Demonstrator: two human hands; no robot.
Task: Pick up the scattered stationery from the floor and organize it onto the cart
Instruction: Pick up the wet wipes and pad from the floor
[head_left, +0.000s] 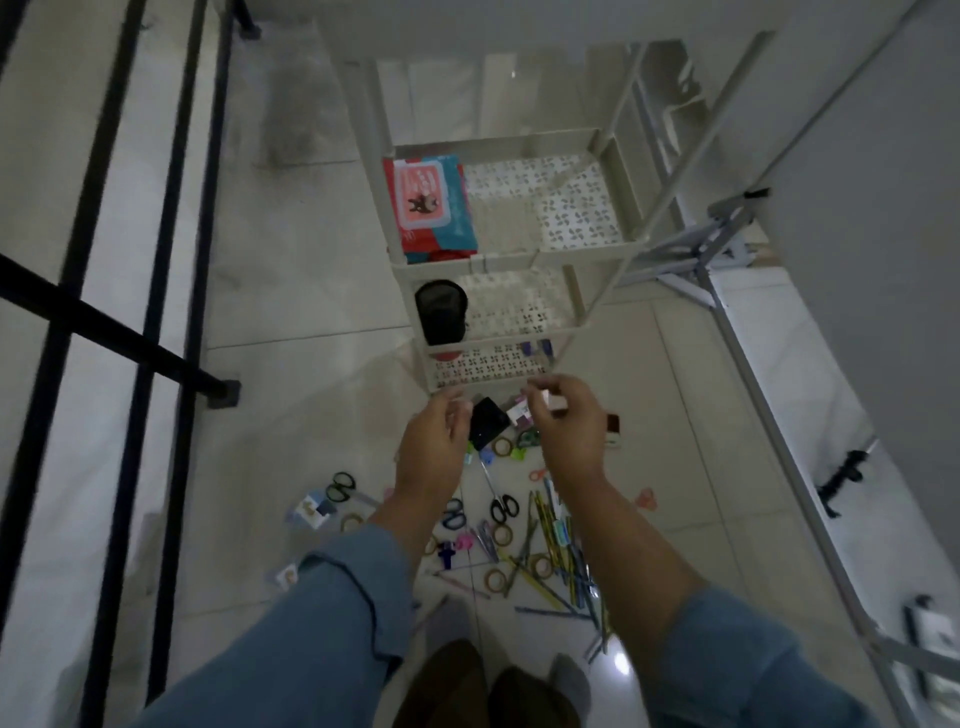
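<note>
Both hands are held up side by side, a small gap between them, just in front of the cart's lowest shelf. The right hand (566, 426) pinches a small pale piece (551, 402) between thumb and fingertips. The left hand (434, 441) has its fingers loosely bent; it is blurred, and I cannot tell whether it holds anything. Blue sleeves (337, 597) cover both forearms.

Below the hands, the scattered stationery (563, 545) lies on the tiled floor (311, 260): scissors (504, 508), tape rolls (502, 446), and pencils and pens (535, 577) crossing one another to the right.

Farther off stands the cream three-tier cart (467, 267). A pack of wipes (428, 208) lies on the left of its top shelf, and a black mesh cup (441, 312) stands on the left of the middle one. A black railing (156, 260) runs along the far left.
</note>
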